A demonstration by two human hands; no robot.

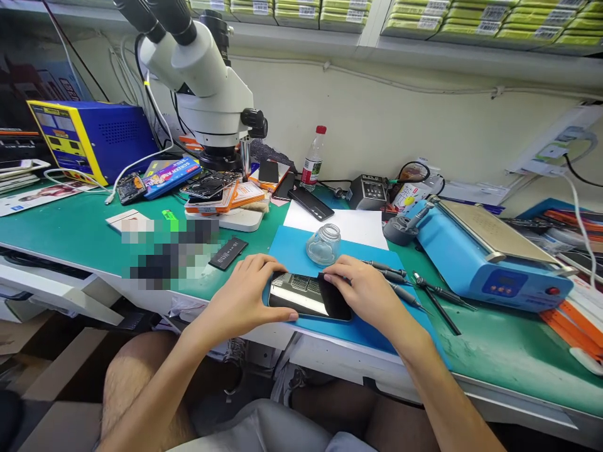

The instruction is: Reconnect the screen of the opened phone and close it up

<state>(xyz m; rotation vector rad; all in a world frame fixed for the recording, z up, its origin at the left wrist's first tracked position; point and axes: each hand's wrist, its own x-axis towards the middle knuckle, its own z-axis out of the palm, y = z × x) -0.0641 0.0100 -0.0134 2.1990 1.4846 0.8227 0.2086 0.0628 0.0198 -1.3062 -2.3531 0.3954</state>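
A dark phone with a glossy, reflective screen [301, 296] lies flat on the blue mat [294, 242] near the table's front edge. Round its left end, my left hand [247, 292] has thumb and fingers spread, the fingers at the far edge and the thumb at the near edge. My right hand [365, 289] is over the phone's right part, its fingers pinched at the far edge; what they hold, if anything, is too small to make out. Just behind the phone stands a small glass jar [324, 245]. A black battery [228, 253] lies to the left.
Screwdrivers [393, 276] and tweezers [436, 301] lie right of my right hand. Farther right stands a blue heating plate machine [494, 251]. At the back are a microscope [211, 88], a bottle [313, 160] and another phone [311, 204]. A blue power supply [98, 138] is far left.
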